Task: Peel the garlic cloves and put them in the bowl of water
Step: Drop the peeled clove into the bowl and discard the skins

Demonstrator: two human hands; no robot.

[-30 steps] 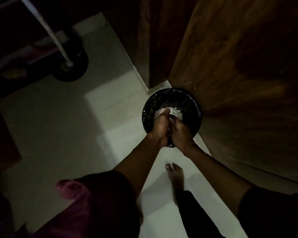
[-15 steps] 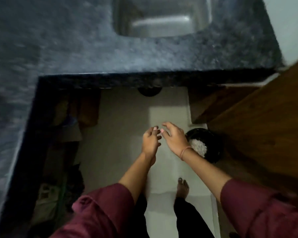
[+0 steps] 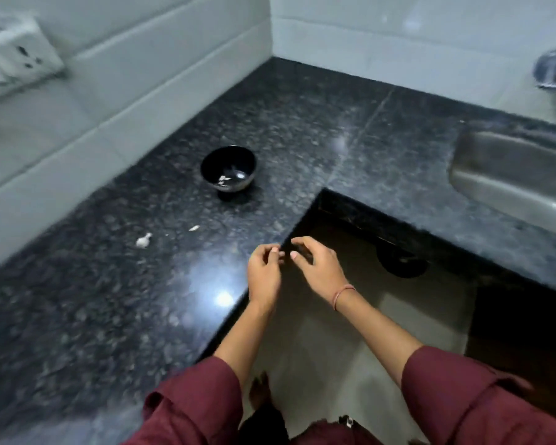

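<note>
Raised from low by the floor, left hand and right hand now hover at the countertop's inner corner, fingers loosely curled, holding nothing. One garlic clove lies on the countertop, well short of the black bowl near the wall.
</note>
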